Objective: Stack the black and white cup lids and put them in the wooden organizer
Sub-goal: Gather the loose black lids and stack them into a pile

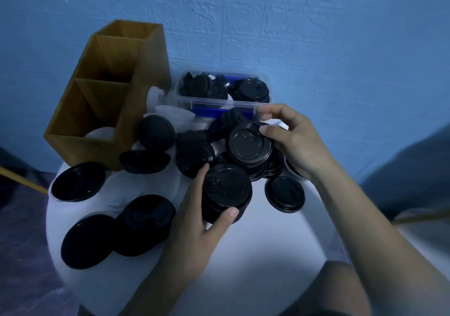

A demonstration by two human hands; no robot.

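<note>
The left hand grips a short stack of black lids, the thumb on its near side and the fingers on its left side. The stack stands about upright on the white counter, top face upward. The right hand pinches one single black lid at its right edge with thumb and fingertips. This lid lies just behind the stack and a little to the right, over the loose pile, with its face tilted toward the person.

So the two hands are near each other but apart. The coming move is probably a short one: the single lid comes toward the person and down, flat onto the stack.

The wooden organizer stands at the far left of the counter, on the side of the left hand. Its compartments run in a row away from the person, and something white shows in the nearest one.
</note>
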